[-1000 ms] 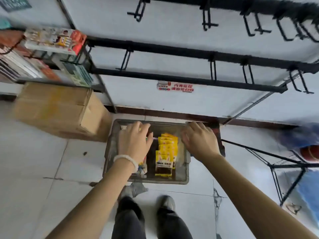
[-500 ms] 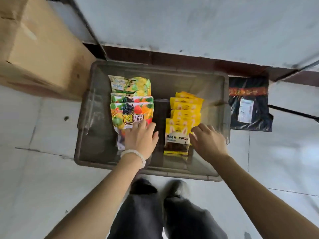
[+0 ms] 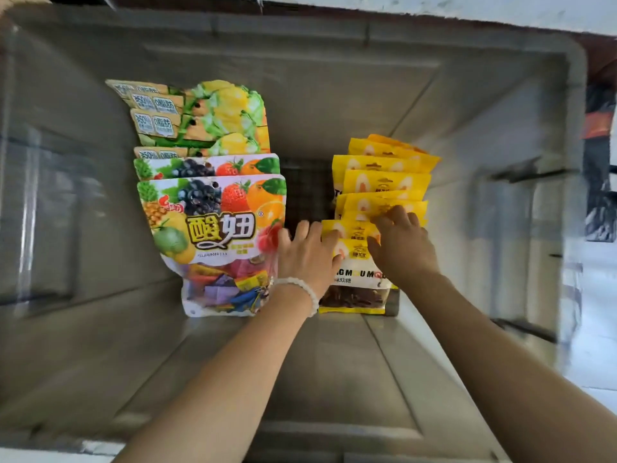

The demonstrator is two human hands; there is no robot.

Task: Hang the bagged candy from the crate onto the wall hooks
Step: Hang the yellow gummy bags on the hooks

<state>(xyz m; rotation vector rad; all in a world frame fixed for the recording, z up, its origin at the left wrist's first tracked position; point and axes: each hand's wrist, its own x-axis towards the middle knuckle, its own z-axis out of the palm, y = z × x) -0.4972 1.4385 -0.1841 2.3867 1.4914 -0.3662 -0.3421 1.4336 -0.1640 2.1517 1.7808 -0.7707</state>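
While both hands reach down into the grey plastic crate (image 3: pixel 484 105), the candy lies there in two overlapping rows, each bag's top edge showing past the next, likely so that one bag can be peeled off at a time. Left hand (image 3: pixel 309 255) rests between the rows, its fingers spread flat across the front yellow candy bag (image 3: pixel 354 282) at the edge nearest the fruit candy bags (image 3: pixel 213 228); that grip looks released, pressing rather than holding, probably to steady the stack. Right hand (image 3: pixel 402 247) lies just beside it on the same yellow row (image 3: pixel 384 175), fingertips bent over the bag tops beyond the front one; whether it pinches a bag I cannot tell. Judging by this, a yellow bag is being singled out; no wall hooks are in view, so hanging is not yet begun
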